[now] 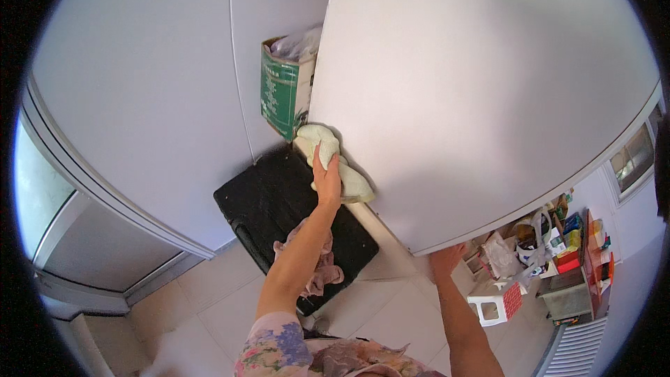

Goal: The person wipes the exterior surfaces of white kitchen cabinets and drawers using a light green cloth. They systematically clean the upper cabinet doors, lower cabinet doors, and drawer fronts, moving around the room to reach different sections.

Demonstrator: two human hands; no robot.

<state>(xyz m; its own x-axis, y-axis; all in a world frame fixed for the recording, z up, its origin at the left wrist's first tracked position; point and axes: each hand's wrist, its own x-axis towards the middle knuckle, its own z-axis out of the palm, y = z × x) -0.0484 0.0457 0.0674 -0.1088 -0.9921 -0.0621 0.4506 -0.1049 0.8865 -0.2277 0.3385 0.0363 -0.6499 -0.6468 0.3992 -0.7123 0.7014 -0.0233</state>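
Wiping seems unfinished: left hand (pixel 328 185) clasps a towel (pixel 357 186) at the white panel (pixel 453 105). Right hand (pixel 447 262) has its grip hidden.

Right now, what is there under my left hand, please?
A bunched pale cloth is under your left hand. Whatever lies directly beneath the cloth is covered and cannot be seen.

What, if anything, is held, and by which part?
Left hand holds the pale cloth near its middle; right hand is at the white panel, its grip unclear.
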